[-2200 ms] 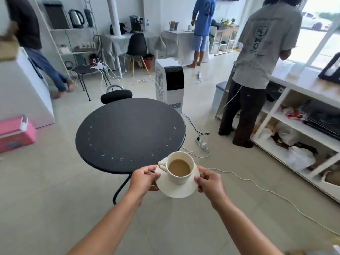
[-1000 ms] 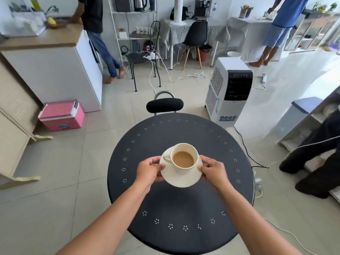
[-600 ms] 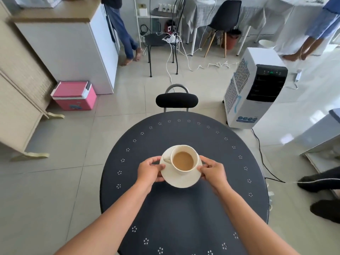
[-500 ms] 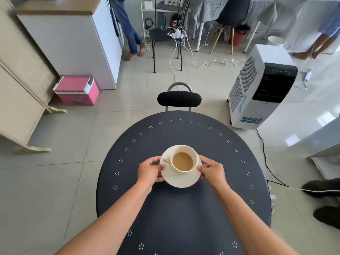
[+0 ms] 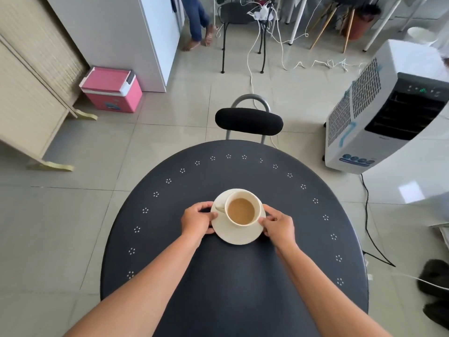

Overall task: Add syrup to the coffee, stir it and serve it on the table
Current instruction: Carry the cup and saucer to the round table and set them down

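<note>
serving is the step in hand, and i judge the task is almost finished. the coffee (image 5: 241, 211) in the cup (image 5: 243, 207) looks light brown and even, with no spoon and no syrup bottle in view, so the adding and stirring seem already done, though this cannot be checked from here. the cup stands upright on the saucer (image 5: 237, 233), with its handle turned to the left and far side. the saucer is over the middle of the round dark table (image 5: 233, 276); it seems to rest on the top or just above it, and i cannot tell which, because the hands hide its edges.

the left hand (image 5: 198, 221) pinches the left rim of the saucer, thumb on top and the other fingers curled under or beside it. the right hand (image 5: 278, 226) holds the right rim in the same way. both are narrow and closed on the saucer, not on the cup.

what is left, as i judge: to let the saucer sit fully, then to take both hands away without shaking the coffee, which is filled close to the rim. a black chair (image 5: 249, 121) stands just behind the far edge of the table.
</note>
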Available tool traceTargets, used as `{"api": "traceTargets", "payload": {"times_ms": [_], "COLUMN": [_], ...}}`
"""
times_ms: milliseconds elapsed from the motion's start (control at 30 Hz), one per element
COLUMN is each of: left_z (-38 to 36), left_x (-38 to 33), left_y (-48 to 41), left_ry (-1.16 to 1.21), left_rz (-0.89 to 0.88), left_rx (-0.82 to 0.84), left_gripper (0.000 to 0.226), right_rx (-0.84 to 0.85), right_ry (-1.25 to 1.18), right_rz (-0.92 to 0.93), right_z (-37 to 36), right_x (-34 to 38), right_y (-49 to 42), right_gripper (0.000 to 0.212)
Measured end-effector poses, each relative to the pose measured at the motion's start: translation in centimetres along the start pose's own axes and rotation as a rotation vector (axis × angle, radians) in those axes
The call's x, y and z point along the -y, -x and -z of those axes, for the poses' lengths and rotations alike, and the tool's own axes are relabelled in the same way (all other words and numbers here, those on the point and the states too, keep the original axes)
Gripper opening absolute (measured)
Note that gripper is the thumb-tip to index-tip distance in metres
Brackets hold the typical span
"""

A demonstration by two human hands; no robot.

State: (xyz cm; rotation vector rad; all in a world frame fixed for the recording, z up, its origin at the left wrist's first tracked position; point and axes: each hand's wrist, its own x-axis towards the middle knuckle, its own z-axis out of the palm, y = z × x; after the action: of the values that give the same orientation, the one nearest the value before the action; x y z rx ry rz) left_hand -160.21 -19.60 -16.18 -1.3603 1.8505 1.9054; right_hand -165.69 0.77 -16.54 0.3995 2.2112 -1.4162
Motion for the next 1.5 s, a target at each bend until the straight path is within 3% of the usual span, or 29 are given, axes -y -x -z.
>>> {"api": "traceTargets", "payload": {"times_ms": [567,833,967,1200,1500], "left_z": [-0.3,0.4,0.9,1.3,1.3], "left_x": [-1.1,-0.8,-0.3,0.0,0.4], "left_y": [-1.9,-2.1,-2.1,-2.0,-2.1], "left_ry": [-0.249,-0.219,-0.173,-0.152,-0.173], "left_rz": [-0.061,-0.081,-0.091,-0.097,-0.126], "left_rx": [-0.078,-0.032,-0.001,0.018,0.017], "left_gripper": [0.026,0.029,0.033,0.029,0.029], "right_rx": [-0.055,-0.027,-0.009,0.117,0.105], "right_ry": [0.171,0.21,0.303,0.271,0.168], "right_rz": [0.068,0.067,0.131,0.279,0.268], "right_z": [-0.9,-0.6,-0.7,-1.7,-3.0], "right_x": [0.2,0.1,-0.1,0.4,0.2], "right_y": [-1.4,-1.8,-1.3,0.3,1.2], "right_gripper": [0.047,0.037,0.044,0.075,0.07]}}
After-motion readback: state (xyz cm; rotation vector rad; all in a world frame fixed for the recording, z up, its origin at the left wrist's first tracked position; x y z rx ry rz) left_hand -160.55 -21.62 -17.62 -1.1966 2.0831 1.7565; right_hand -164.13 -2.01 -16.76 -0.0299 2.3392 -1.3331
